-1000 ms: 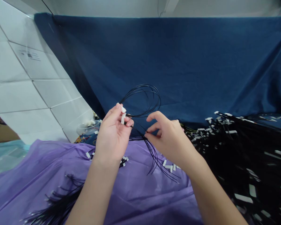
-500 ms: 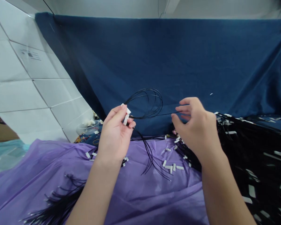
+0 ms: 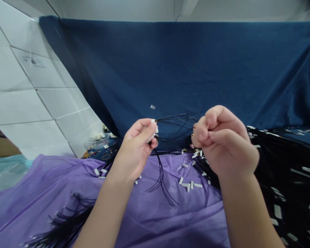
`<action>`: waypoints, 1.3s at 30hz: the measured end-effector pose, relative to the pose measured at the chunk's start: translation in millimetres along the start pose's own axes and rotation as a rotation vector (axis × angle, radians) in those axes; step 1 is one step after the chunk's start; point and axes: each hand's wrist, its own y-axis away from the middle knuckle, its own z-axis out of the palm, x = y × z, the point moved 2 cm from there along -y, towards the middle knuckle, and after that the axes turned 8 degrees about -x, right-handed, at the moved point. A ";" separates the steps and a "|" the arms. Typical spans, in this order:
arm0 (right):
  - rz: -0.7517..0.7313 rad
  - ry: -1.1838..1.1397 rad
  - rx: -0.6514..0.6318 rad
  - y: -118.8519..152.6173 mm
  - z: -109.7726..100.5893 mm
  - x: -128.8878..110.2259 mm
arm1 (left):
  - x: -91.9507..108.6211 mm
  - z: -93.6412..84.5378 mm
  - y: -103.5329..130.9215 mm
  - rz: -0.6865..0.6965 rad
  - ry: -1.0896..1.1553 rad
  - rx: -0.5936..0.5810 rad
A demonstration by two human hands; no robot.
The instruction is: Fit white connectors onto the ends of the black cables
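Note:
My left hand pinches several black cords by the white tags wrapped on them. One white tag shows at the fingertips. Loose cord ends hang down below that hand, over the purple cloth. On the other side, the cords stretch as a loop across to my right hand. The right hand's fingers are curled closed round the far end of the loop, and what lies inside them is hidden. Both hands are held up in front of the blue curtain.
Purple cloth covers the work surface, with loose white tags on it. A bundle of black cords lies at lower left, a large pile of tagged cords at right. A clear bowl stands behind, left.
My right hand has gone from spread fingers to curled closed on the cords. The round loop is now drawn out longer and flatter. My left hand has shifted slightly right.

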 end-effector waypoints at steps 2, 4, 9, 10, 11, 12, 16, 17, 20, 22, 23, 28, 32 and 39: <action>0.024 -0.012 0.013 2.2 5.2 2.5 | -1.2 0.1 -0.4 -0.008 -0.008 -0.002; 0.037 -0.025 0.052 4.4 7.8 4.3 | -1.3 0.2 -0.8 -0.010 -0.004 0.005; 0.012 0.026 0.192 6.0 5.9 5.8 | 0.2 0.5 0.0 -0.029 -0.001 -0.008; -0.007 0.039 0.214 5.9 5.3 5.9 | 0.4 0.4 0.2 -0.033 -0.001 -0.010; -0.030 0.048 0.229 5.8 4.8 6.1 | 0.5 0.3 0.4 -0.036 0.000 -0.012; -0.047 0.058 0.237 5.6 4.5 6.4 | 0.6 0.2 0.5 -0.038 0.003 -0.015; -0.072 0.097 0.251 5.1 3.2 9.5 | 0.5 -0.2 0.3 -0.044 0.011 -0.029; -0.081 0.106 0.253 5.0 2.8 10.4 | 0.6 -0.2 0.2 -0.045 0.009 -0.032; -0.100 0.131 0.263 4.5 1.3 12.2 | 1.0 -0.2 0.3 -0.042 0.006 -0.036; -0.101 0.135 0.279 4.4 0.3 12.5 | 1.4 -0.2 0.6 -0.041 0.007 -0.033; -0.102 0.134 0.287 4.4 -0.1 12.3 | 1.5 -0.2 0.7 -0.040 0.007 -0.031; -0.099 0.112 0.306 4.3 -0.1 9.8 | 1.5 0.1 0.7 -0.036 0.017 -0.024; -0.085 0.097 0.312 3.9 2.0 9.4 | 1.0 1.0 0.5 -0.029 0.032 -0.018; -0.051 0.072 0.312 4.8 4.1 9.0 | 0.1 1.3 -0.2 -0.018 0.049 -0.017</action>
